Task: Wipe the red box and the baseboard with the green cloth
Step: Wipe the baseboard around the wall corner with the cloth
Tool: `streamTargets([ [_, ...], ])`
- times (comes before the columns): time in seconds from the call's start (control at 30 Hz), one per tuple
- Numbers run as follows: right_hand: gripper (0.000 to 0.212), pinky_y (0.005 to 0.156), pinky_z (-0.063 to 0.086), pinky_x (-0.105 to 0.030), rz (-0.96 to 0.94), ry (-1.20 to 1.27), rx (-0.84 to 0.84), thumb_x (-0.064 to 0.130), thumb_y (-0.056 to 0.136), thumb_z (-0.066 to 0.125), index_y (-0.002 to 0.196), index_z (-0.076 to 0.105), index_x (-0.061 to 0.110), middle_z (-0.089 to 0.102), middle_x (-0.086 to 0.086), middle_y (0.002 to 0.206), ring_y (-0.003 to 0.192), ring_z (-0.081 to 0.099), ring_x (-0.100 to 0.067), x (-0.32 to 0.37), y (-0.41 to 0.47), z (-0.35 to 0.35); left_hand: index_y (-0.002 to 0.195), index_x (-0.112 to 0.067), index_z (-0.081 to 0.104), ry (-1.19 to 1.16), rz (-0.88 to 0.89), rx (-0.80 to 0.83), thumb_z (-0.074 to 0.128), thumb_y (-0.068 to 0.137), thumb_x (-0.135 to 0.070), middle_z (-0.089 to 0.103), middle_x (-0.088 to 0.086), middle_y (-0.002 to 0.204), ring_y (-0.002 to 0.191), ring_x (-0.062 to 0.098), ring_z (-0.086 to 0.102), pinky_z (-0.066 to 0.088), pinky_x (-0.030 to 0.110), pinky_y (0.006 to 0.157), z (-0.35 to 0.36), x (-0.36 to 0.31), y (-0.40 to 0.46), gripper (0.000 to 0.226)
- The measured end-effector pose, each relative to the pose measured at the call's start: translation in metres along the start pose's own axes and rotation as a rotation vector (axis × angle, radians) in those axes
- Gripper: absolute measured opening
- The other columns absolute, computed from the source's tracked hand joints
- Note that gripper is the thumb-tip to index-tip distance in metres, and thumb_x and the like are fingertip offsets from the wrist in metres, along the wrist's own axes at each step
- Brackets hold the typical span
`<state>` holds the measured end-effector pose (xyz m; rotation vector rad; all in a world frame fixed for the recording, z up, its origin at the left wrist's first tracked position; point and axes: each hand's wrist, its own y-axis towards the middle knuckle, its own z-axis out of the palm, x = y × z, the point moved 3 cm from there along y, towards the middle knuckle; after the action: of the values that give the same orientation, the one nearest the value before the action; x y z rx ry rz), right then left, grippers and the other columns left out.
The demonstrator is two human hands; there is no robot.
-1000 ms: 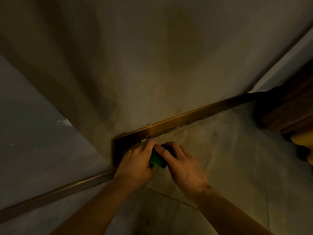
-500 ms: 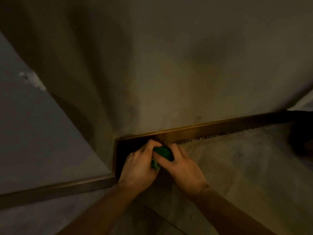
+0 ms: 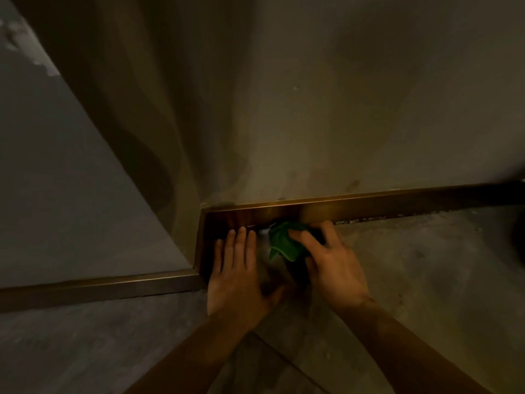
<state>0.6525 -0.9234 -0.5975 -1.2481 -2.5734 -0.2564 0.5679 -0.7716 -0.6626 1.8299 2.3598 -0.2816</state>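
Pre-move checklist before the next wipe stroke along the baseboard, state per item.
1. Green cloth gripped by right hand: ok.
2. Cloth touching the baseboard: ok, its top edge meets the strip's face.
3. Left hand clear of the cloth: ok, open and flat beside it, near the wall corner.
4. Path rightward along the baseboard free: ok as far as lit; far end too dark to tell.
5. Debris at the strip's foot: not ok, specks visible.
6. Red box located: cannot tell, not in view.

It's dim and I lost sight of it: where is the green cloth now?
In the head view, the green cloth sits just right of centre under the right hand, against the baseboard near the wall corner, beside the flat left hand.
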Motion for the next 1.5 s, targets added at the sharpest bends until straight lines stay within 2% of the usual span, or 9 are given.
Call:
streamTargets([
  [0.1, 0.062, 0.066, 0.059, -0.045, -0.006, -0.025, 0.023, 0.002, 0.076, 0.072, 0.131, 0.052, 0.024, 0.047, -0.018, 0.127, 0.109, 0.052, -0.038, 0.007, 0.005, 0.008, 0.151, -0.012, -0.026, 0.039, -0.023, 0.058, 0.012, 0.07, -0.096, -0.024, 0.016, 0.162, 0.146, 0.03, -0.028, -0.012, 0.051, 0.12, 0.014, 0.006, -0.002, 0.122],
  [0.2, 0.063, 0.065, 0.058, -0.045, 0.006, -0.032, 0.011, 0.0, 0.075, 0.072, 0.131, 0.053, 0.023, 0.047, -0.02, 0.126, 0.11, 0.051, -0.039, 0.016, 0.017, 0.018, 0.153, -0.007, -0.015, -0.007, -0.025, 0.05, -0.005, 0.068, -0.095, -0.02, 0.017, 0.162, 0.147, 0.03, -0.027, -0.012, 0.05, 0.12, 0.023, 0.008, -0.003, 0.123],
  [0.37, 0.061, 0.068, 0.058, -0.039, -0.048, -0.105, 0.075, 0.021, 0.082, 0.067, 0.137, 0.041, 0.032, 0.031, -0.014, 0.138, 0.12, 0.038, -0.034, 0.032, 0.025, 0.043, 0.156, -0.006, 0.0, -0.054, 0.008, 0.009, 0.019, 0.079, -0.088, 0.001, 0.025, 0.163, 0.151, 0.036, -0.007, 0.001, 0.052, 0.121, 0.027, 0.006, -0.005, 0.114],
  [0.53, 0.059, 0.065, 0.055, -0.043, -0.092, -0.17, 0.104, 0.048, 0.084, 0.057, 0.139, 0.037, 0.043, 0.033, -0.009, 0.141, 0.121, 0.037, -0.032, 0.039, 0.023, 0.055, 0.152, -0.002, 0.001, -0.018, 0.016, -0.031, 0.036, 0.078, -0.077, 0.014, 0.031, 0.158, 0.148, 0.044, 0.007, 0.009, 0.054, 0.117, 0.027, 0.005, -0.005, 0.112],
  [0.67, 0.071, 0.07, 0.054, -0.048, -0.109, -0.281, 0.136, 0.033, 0.083, 0.069, 0.142, 0.031, 0.046, 0.026, -0.011, 0.139, 0.118, 0.034, -0.036, 0.038, 0.036, 0.062, 0.154, -0.001, -0.008, 0.014, 0.007, 0.015, 0.036, 0.075, -0.089, 0.0, 0.027, 0.162, 0.15, 0.037, -0.012, 0.005, 0.054, 0.122, 0.031, 0.008, -0.006, 0.125],
  [0.8, 0.067, 0.064, 0.053, -0.046, -0.188, -0.37, 0.181, 0.027, 0.081, 0.071, 0.138, 0.04, 0.038, 0.027, -0.015, 0.129, 0.11, 0.039, -0.039, 0.038, 0.044, 0.058, 0.155, -0.001, 0.005, -0.017, -0.028, 0.02, 0.027, 0.074, -0.093, 0.003, 0.026, 0.163, 0.151, 0.035, -0.006, 0.014, 0.055, 0.121, 0.029, 0.007, -0.006, 0.125],
  [1.03, 0.055, 0.061, 0.051, -0.042, -0.263, -0.443, 0.271, 0.022, 0.085, 0.061, 0.137, 0.043, 0.029, 0.022, -0.016, 0.129, 0.109, 0.037, -0.04, 0.036, 0.051, 0.054, 0.156, -0.004, 0.002, 0.015, -0.028, 0.034, 0.013, 0.075, -0.095, -0.008, 0.025, 0.163, 0.15, 0.033, -0.015, 0.009, 0.053, 0.121, 0.026, 0.006, -0.008, 0.122],
  [1.17, 0.048, 0.06, 0.051, -0.042, -0.238, -0.51, 0.28, 0.022, 0.087, 0.058, 0.133, 0.047, 0.026, 0.027, -0.019, 0.13, 0.109, 0.04, -0.042, 0.028, 0.047, 0.049, 0.156, -0.005, 0.009, -0.045, -0.017, -0.003, 0.022, 0.077, -0.094, -0.003, 0.022, 0.164, 0.151, 0.031, -0.012, 0.009, 0.054, 0.122, 0.024, 0.006, -0.009, 0.12],
  [1.5, 0.058, 0.065, 0.052, -0.043, -0.124, -0.541, 0.287, 0.02, 0.086, 0.063, 0.138, 0.04, 0.031, 0.02, -0.016, 0.131, 0.113, 0.036, -0.041, -0.001, 0.04, 0.041, 0.156, -0.005, 0.003, -0.026, -0.015, 0.011, 0.022, 0.079, -0.092, -0.008, 0.024, 0.163, 0.15, 0.033, -0.016, 0.008, 0.056, 0.121, 0.028, 0.007, -0.006, 0.118],
])
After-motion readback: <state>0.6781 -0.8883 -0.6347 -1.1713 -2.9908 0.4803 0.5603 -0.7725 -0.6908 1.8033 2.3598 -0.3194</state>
